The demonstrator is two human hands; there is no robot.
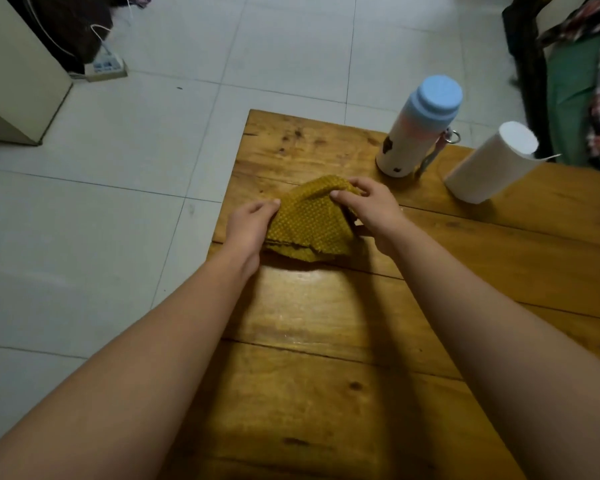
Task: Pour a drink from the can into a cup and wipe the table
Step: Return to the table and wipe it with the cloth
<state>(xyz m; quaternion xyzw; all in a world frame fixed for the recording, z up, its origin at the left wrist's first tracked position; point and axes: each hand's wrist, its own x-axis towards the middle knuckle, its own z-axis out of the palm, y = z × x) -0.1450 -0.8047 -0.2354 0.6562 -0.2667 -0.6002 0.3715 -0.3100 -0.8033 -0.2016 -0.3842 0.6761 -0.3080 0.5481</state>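
A mustard-yellow woven cloth lies bunched on the wooden table, near its left edge. My left hand holds the cloth's left side, with the thumb pressed on the fabric. My right hand pinches the raised top fold of the cloth between thumb and fingers. No can or cup is in view.
A white flask with a blue lid stands at the table's far edge. A white paper-towel roll leans beside it on the right. Tiled floor lies to the left, with a power strip and cabinet. Clothes hang at the far right.
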